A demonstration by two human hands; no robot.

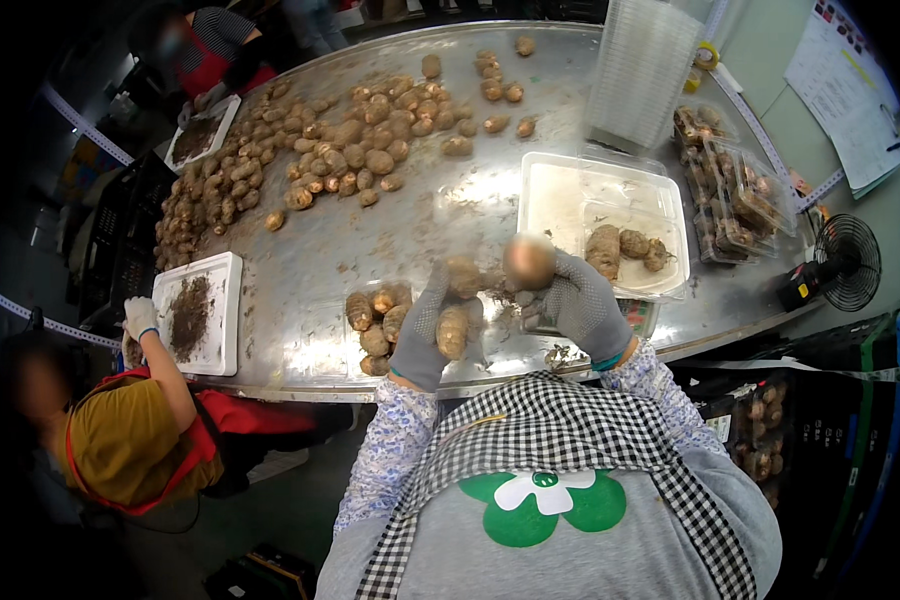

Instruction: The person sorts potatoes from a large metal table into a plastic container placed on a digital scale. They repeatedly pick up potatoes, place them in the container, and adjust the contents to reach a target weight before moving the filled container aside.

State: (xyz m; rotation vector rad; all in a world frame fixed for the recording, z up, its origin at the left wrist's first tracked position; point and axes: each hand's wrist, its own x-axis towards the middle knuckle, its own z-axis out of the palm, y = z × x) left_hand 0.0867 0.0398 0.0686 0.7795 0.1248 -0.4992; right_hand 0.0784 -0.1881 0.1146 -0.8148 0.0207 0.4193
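Grey dotted gloves cover both of my hands above the near edge of the metal table. My left hand (425, 330) is closed around a brown, ringed taro (452, 332); a second, blurred taro (463, 276) sits at its fingertips. In my right hand (582, 300) is another taro (529, 262), its pale cut end facing up, smeared by motion. Left of my left hand, several taros (375, 325) lie together in what looks like a clear plastic box. Beyond my right hand, a white tray (550, 190) holds a clear box with a few taros (602, 250).
A large taro pile (370, 125) spreads over the far left of the table (310, 265). Stacked clear boxes (645, 75) stand at the back right, near filled boxes (735, 190) and a small fan (848, 262). Two co-workers are at the left, beside white trays of dirt (228, 310).
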